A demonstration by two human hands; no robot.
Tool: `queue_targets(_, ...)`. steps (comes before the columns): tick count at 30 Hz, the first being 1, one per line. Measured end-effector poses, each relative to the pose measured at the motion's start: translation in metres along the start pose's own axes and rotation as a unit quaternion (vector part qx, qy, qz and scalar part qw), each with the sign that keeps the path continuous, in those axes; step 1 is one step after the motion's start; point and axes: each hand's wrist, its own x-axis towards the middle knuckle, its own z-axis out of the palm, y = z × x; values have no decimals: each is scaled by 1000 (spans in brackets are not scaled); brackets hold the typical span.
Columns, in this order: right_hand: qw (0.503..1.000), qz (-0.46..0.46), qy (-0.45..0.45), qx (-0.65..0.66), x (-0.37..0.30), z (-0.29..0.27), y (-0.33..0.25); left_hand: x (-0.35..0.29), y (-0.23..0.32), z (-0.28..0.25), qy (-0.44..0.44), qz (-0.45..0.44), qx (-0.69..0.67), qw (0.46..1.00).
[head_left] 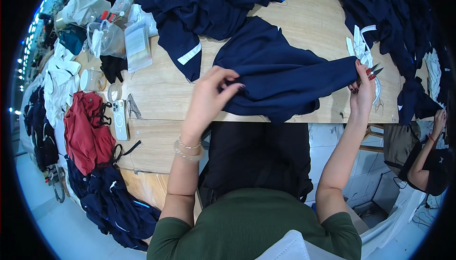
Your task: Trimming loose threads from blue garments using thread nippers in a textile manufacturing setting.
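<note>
A dark navy garment piece (285, 77) lies spread over the table's near edge, its narrow end stretched to the right. My right hand (362, 86) pinches that narrow end. The same hand also holds small thread snips (375, 70), dark blades pointing outward and red showing near the grip. At the garment's left edge, my left hand (212, 94) rests against the cloth with thumb and forefinger apart. Its other fingers are curled and partly hidden, and slightly blurred.
More navy garments (204, 3) are heaped at the back, others (380, 18) at far right. White strips (361, 46) lie beyond my right hand. On the left are a red garment (88, 132), a phone (120, 120), a tape roll (114, 92) and plastic bags (105, 39). Another person's arm (430, 141) is at right.
</note>
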Motion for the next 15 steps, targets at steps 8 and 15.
queue_targets(8,998,36,-46,-16,-1,-10,0,18,-21,39,-59,-45,93,993)
queue_targets(15,992,24,-111,-52,-4,-9,-16,23,-24,20,-109,-108,-126,980)
